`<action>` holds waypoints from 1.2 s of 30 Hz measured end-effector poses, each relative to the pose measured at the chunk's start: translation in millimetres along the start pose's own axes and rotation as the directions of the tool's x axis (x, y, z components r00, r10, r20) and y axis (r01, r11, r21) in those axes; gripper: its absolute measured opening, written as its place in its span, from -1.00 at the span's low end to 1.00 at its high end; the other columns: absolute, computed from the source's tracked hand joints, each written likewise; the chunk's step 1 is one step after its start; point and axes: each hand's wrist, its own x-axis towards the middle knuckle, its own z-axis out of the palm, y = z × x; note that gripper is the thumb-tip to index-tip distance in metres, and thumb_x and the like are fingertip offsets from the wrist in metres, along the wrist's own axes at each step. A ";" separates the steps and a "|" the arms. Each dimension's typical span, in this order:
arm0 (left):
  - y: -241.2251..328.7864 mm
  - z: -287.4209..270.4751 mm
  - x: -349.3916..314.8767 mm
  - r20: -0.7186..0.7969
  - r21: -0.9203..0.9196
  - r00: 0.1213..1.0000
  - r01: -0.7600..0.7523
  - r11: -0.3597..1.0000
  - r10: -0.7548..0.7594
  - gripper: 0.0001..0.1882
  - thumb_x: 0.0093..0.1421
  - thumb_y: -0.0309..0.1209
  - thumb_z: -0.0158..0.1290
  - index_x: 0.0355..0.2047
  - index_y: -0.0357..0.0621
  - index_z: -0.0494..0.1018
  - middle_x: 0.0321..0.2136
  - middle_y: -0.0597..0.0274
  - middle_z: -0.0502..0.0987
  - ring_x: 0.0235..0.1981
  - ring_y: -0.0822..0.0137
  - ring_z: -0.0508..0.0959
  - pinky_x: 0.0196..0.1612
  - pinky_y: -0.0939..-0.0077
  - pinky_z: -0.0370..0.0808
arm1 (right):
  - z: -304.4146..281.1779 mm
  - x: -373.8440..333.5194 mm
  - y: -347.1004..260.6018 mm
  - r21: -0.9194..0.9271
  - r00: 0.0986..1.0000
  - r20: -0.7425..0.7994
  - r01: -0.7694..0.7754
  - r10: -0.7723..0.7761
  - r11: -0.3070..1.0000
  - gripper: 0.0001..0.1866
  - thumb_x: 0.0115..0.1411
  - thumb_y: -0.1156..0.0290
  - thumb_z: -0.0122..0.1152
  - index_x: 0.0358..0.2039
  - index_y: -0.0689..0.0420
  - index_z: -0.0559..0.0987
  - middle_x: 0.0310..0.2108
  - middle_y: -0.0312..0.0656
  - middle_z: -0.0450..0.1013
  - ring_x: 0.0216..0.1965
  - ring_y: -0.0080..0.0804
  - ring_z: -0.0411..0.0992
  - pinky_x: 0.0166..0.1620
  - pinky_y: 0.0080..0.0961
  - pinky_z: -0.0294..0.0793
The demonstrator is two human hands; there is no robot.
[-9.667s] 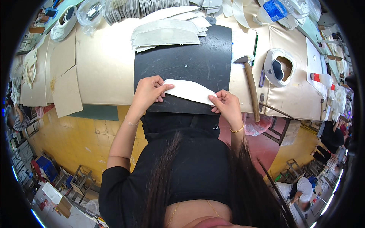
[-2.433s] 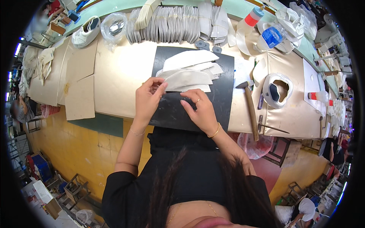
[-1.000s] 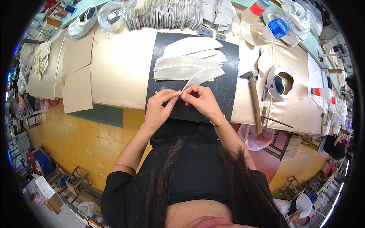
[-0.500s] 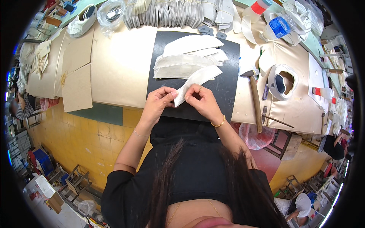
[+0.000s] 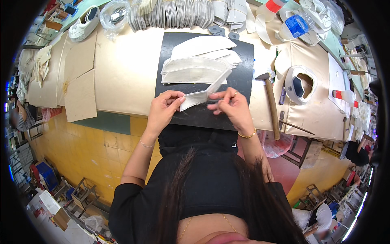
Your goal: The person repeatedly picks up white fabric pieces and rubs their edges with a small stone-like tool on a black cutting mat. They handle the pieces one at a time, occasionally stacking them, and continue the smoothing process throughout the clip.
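Between the thumb and fingers of my left hand is the near end of a white curved fabric piece, which looks like a shoe part. The piece bends in the middle and its far end rises away from me. My right hand is beside the bend, its fingers blurred but apart; I see nothing held in them. Behind the piece, several similar white curved pieces lie overlapped on a black mat.
A hammer and a thin pointed tool lie right of the mat. Beyond them sits a white shoe upper. Rows of grey stacked pieces line the back, near a bottle. Cardboard lies at left.
My right hand has come off the white piece and moved right, its fingers opening. The piece now bends upward at its far half. My left hand keeps its pinch.
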 end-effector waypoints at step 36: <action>6.5 -14.6 37.0 -0.292 0.669 0.890 -0.071 0.740 0.349 -0.48 -0.03 -0.29 0.37 -0.13 -0.27 0.41 -0.32 0.19 0.42 -0.41 0.36 0.39 -0.30 0.47 0.42 | -30.0 -6.4 -30.4 -0.407 0.984 -0.137 0.045 -0.110 0.912 -0.83 0.23 0.32 0.23 -0.31 0.16 0.53 -0.46 -0.43 0.39 -0.39 -0.70 0.29 -0.30 -0.69 0.33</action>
